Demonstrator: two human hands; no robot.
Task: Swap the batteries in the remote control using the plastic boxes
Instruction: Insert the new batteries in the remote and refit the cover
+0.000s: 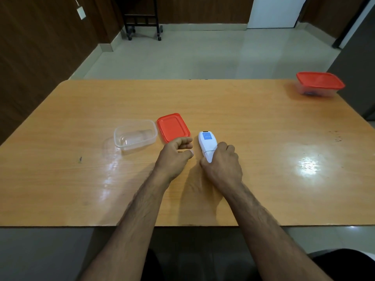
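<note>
White plastic remote control point(207, 143) is lying back-up on the wooden bench point(263, 159), right hand point(222, 165) gripping its near end; left hand point(175, 154), fingers loosely curled and empty, is hovering beside it. Steadying the body should ease the cover's sliding.

Honestly not much to read here. The only thing with print on it is the white remote control point(207, 144), lying back side up near the middle of the table: there's a blue label point(207, 136) at its far end with a few lines of pale text, but the letters are way too small and blurry to make out. No brand, numbers or signs legible on anything else in view.
</note>
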